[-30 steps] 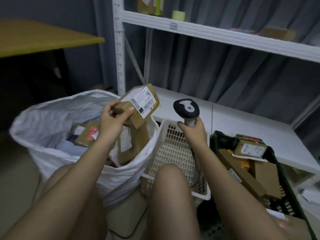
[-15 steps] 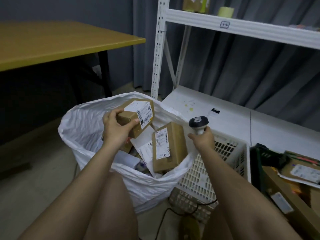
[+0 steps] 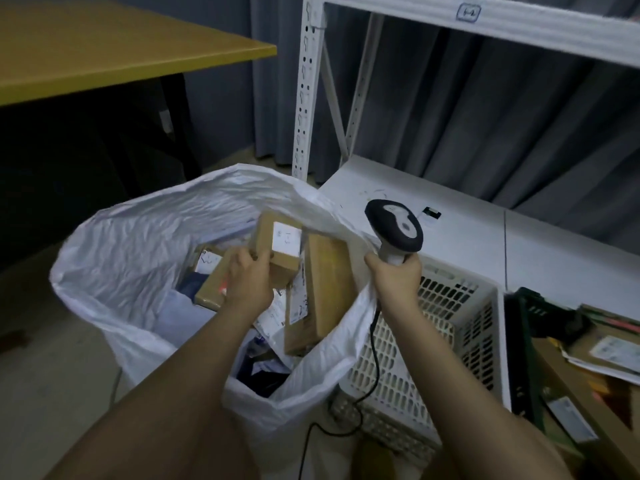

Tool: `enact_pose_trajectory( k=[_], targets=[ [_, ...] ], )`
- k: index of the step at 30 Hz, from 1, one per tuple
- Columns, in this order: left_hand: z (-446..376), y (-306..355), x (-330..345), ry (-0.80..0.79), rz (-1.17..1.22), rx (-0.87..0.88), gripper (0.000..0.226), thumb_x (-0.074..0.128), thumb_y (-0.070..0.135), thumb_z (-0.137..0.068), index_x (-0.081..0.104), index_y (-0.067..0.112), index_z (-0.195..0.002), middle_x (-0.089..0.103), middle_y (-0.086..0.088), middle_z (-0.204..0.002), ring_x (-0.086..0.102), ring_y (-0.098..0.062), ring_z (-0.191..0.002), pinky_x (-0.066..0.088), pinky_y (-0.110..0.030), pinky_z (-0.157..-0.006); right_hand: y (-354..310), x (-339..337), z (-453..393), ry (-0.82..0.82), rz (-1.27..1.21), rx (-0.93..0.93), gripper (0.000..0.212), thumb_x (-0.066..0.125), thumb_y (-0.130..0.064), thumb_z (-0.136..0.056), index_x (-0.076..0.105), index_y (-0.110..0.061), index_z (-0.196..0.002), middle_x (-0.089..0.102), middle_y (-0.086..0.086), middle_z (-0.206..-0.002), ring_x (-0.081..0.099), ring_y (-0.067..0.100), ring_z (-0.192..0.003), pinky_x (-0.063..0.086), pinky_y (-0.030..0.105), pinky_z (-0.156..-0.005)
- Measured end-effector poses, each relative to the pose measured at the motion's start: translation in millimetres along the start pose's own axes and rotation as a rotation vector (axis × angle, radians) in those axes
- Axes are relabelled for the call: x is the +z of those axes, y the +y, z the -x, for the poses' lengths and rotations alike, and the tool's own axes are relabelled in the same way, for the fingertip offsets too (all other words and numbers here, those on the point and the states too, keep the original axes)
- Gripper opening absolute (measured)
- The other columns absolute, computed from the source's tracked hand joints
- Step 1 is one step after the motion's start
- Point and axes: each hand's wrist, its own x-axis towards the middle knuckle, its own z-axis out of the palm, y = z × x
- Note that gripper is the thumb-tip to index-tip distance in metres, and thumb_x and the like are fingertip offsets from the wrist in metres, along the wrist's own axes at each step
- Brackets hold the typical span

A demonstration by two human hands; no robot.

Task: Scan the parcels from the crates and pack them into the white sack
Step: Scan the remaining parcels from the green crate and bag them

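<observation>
While left hand (image 3: pixel 250 285) grips: perhaps four parcels (image 3: pixel 325 292).

My left hand (image 3: pixel 250 282) holds a box (image 3: pixel 277 249) inside the sack (image 3: pixel 138 244). My right hand (image 3: pixel 394 282) grips the scanner (image 3: pixel 394 230) beside a white crate (image 3: pixel 460 306).

Both hands (image 3: pixel 250 282) (image 3: pixel 394 277) forward, fingers curled

white sack (image 3: pixel 131 251), brown parcel (image 3: pixel 277 247), black-and-grey scanner (image 3: pixel 394 230), yellow table (image 3: pixel 104 46)
</observation>
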Motion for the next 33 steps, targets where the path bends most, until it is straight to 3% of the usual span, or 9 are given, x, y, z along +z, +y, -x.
enact_pose_trajectory(
  k=[3,6,10,14,17,25,27,29,33],
  targets=[
    [-3.6,-0.6,7.2,-0.086,-0.033,0.01,0.055,0.056,0.01,-0.087,0.04,0.024,-0.138,0.028,-0.019,-0.137,0.033,-0.041,-0.126,0.032,-0.048,-0.104,3.8,-0.8,-2.1,-0.022,0.013,0.003,0.039,0.072,-0.005,-0.079,0.055,-0.012,-0.113,0.063,0.0,-0.095,0.061,0.013,-0.082,0.047,0.02,-0.066],
    [-11.1,2.7,7.8,-0.167,0.039,0.03,0.05,0.056,0.024,-0.091,0.042,0.028,-0.139,0.0,-0.01,-0.158,0.0,-0.04,-0.145,0.013,-0.051,-0.117,5.9,0.6,-4.0,-0.058,0.03,0.02,0.036,0.071,-0.006,-0.08,0.052,-0.018,-0.108,0.061,-0.004,-0.091,0.06,0.009,-0.079,0.047,0.02,-0.065],
    [-17.5,-3.3,4.9,-0.338,0.056,0.09,0.076,0.06,0.028,-0.092,0.014,0.026,-0.153,-0.016,-0.006,-0.159,0.004,-0.03,-0.147,0.018,-0.046,-0.117,14.5,5.2,2.5,-0.093,0.047,0.028,0.038,0.072,-0.007,-0.081,0.051,-0.02,-0.11,0.06,-0.008,-0.092,0.059,0.007,-0.081,0.047,0.026,-0.074],
    [-16.6,-3.8,-4.1,-0.263,0.268,0.024,0.076,0.058,0.02,-0.093,0.011,0.023,-0.153,0.0,-0.003,-0.161,-0.001,-0.027,-0.148,0.009,-0.044,-0.119,26.0,4.3,9.9,-0.113,0.013,0.054,0.036,0.075,-0.011,-0.081,0.051,-0.024,-0.104,0.059,-0.014,-0.089,0.058,0.002,-0.079,0.044,0.017,-0.065],
    [-6.5,-1.7,-9.2,-0.228,0.257,0.011,0.068,0.057,0.021,-0.093,0.022,0.028,-0.151,0.003,-0.007,-0.161,0.001,-0.029,-0.147,0.009,-0.043,-0.117,24.2,0.5,11.4,-0.116,0.007,0.071,0.036,0.079,-0.016,-0.08,0.054,-0.024,-0.105,0.061,-0.014,-0.091,0.06,0.004,-0.083,0.047,0.024,-0.074],
    [35.9,56.5,-29.2,-0.181,0.579,0.128,0.026,0.051,0.003,-0.093,0.06,0.021,-0.11,0.051,-0.005,-0.132,0.046,-0.018,-0.124,0.035,-0.026,-0.101,-3.5,-42.5,14.8,-0.022,-0.075,0.066,0.037,0.079,-0.023,-0.081,0.057,-0.018,-0.11,0.069,0.006,-0.102,0.068,0.025,-0.092,0.057,0.04,-0.082],
    [44.8,85.5,-31.6,-0.205,0.64,0.158,0.032,0.048,0.0,-0.092,0.061,0.027,-0.1,0.054,-0.004,-0.129,0.05,-0.018,-0.121,0.042,-0.033,-0.102,-10.5,-65.0,13.6,0.034,-0.118,0.058,0.033,0.078,-0.021,-0.081,0.058,-0.016,-0.107,0.069,0.006,-0.094,0.071,0.016,-0.081,0.058,0.032,-0.071],
    [55.4,121.0,-31.7,-0.204,0.65,0.207,0.037,0.047,-0.003,-0.09,0.061,0.032,-0.093,0.059,-0.002,-0.119,0.058,-0.019,-0.107,0.05,-0.028,-0.085,-19.3,-92.7,12.9,0.089,-0.152,0.056,0.032,0.078,-0.022,-0.082,0.056,-0.015,-0.105,0.068,0.0,-0.084,0.067,0.0,-0.06,0.053,0.016,-0.054],
    [84.8,197.5,-16.2,-0.256,0.717,0.323,0.032,0.049,-0.004,-0.091,0.059,0.026,-0.095,0.06,-0.002,-0.117,0.061,-0.017,-0.098,0.051,-0.024,-0.084,-27.7,-164.9,23.1,0.117,-0.164,0.083,0.029,0.078,-0.025,-0.081,0.058,-0.02,-0.101,0.072,-0.003,-0.081,0.069,0.005,-0.063,0.056,0.02,-0.056]
  ],
)
